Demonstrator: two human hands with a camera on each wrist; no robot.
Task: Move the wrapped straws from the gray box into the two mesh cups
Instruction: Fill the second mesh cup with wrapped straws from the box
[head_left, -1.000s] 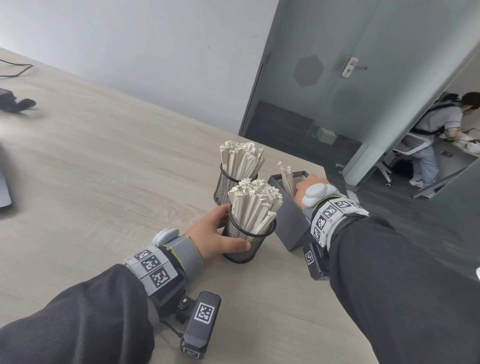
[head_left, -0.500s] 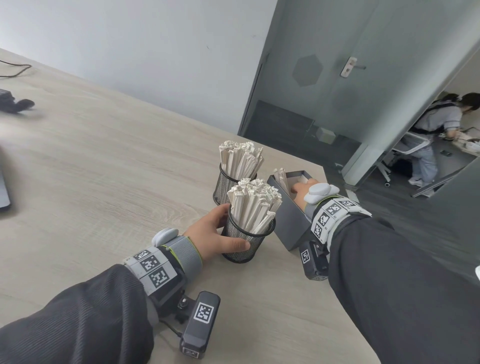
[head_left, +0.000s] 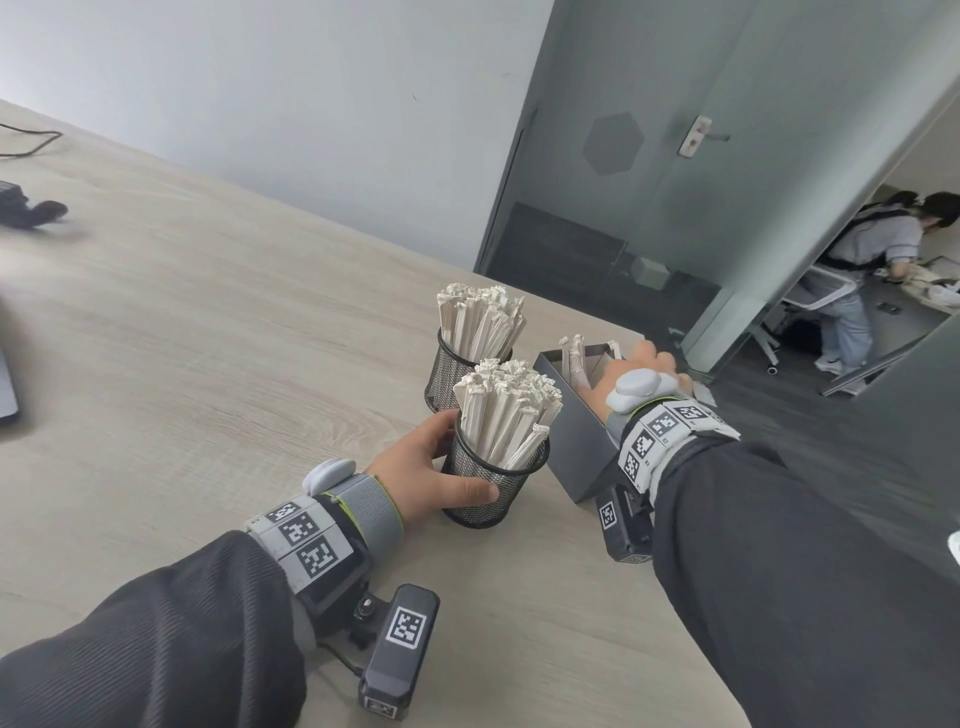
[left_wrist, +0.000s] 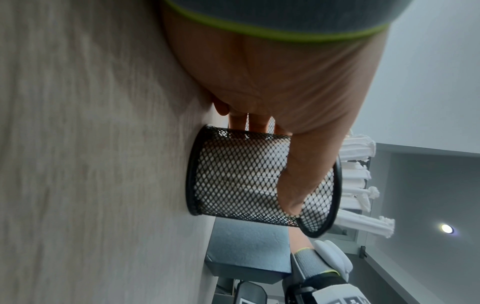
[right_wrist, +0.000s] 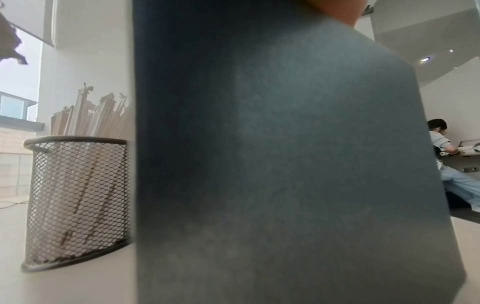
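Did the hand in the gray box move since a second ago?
Yes. The right hand slid toward the gray box's far end, away from the near mesh cup, which stays put.

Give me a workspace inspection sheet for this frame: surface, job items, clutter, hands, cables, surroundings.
Surface: light wood-grain table.
Job's things: near mesh cup and far mesh cup, both upright and packed with wrapped straws; gray box beside them, a few straws standing at its far end.
Clutter: dark device at the far left; dark flat edge at the left border.
Grippers: left hand grips the near mesh cup; right hand reaches into the gray box, fingers hidden.
Cables: thin black cable at the far left.
Surroundings: white wall, glass door, a seated person beyond it.
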